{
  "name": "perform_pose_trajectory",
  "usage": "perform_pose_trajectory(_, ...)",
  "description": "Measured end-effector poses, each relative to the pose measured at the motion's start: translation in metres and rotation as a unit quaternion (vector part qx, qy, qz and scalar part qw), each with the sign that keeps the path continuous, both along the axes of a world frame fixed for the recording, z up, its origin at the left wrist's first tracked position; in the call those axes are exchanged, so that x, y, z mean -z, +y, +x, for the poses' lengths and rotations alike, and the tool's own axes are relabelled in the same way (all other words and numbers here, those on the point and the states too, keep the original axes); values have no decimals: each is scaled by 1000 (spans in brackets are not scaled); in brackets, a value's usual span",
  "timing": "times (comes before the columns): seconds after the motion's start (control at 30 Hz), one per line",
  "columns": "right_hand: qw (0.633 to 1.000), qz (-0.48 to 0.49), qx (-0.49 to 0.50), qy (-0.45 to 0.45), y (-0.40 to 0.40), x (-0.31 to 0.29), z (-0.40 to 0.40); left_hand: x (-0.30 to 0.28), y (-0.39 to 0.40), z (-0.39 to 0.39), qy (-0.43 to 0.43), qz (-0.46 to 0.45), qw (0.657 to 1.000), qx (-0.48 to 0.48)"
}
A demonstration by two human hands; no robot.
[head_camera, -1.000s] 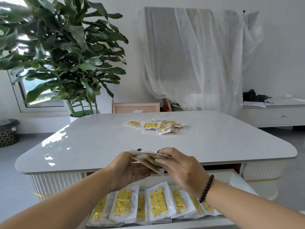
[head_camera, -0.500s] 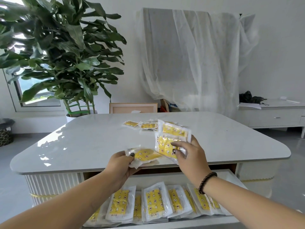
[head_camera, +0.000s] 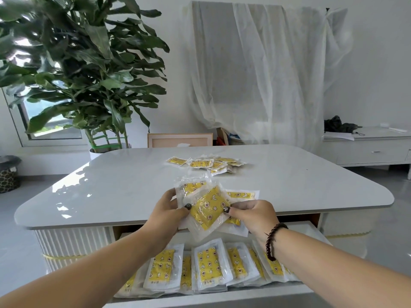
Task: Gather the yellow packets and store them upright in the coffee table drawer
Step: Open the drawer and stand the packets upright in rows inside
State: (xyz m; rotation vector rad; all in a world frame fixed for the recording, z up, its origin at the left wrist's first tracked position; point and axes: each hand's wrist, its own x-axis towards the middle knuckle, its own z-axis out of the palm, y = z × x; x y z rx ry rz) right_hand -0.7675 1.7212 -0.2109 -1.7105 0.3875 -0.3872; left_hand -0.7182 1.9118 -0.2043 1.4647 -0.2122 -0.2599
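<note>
White coffee table [head_camera: 124, 185]: both hands, left hand [head_camera: 165, 215] and right hand [head_camera: 253, 215], pinch fanned yellow packets [head_camera: 209, 211]; front packet's long axis runs 1 to 7 o'clock. Open drawer [head_camera: 311, 233] at 6 o'clock.

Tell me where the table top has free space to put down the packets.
The white glossy table top is bare left of the loose yellow packet pile, and right of it toward the rounded corner. The open white drawer is crowded.

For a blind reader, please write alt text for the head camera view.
Both hands, left hand and right hand, hold a fan of yellow packets above the open coffee table drawer, where more packets stand upright. A loose pile lies on the tabletop.
</note>
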Motion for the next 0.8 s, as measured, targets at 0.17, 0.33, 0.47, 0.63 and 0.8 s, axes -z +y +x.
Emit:
perform_pose_trajectory(0.17, 999, -41, 10, 3, -1, 6, 1, 4, -3, -10, -29, 94, 990, 96)
perform_pose_trajectory(0.33, 994, -110, 9, 5, -3, 8, 3, 16, -5, -3, -44, 175, 982, 52)
perform_pose_trajectory(0.47, 994, -111, 10, -3, -8, 5, 5, 25, 0, 10, 7, 179, 982, -55)
perform_pose_trajectory(0.63, 997, -64, -41, 15, 4, 14, 7, 30, -5, 13, 62, 131, 988, -54)
perform_pose_trajectory(0.8, 997, -80, -24, 0, 13, 22, 13, 22, -12, 6, 86, 103, 990, 36)
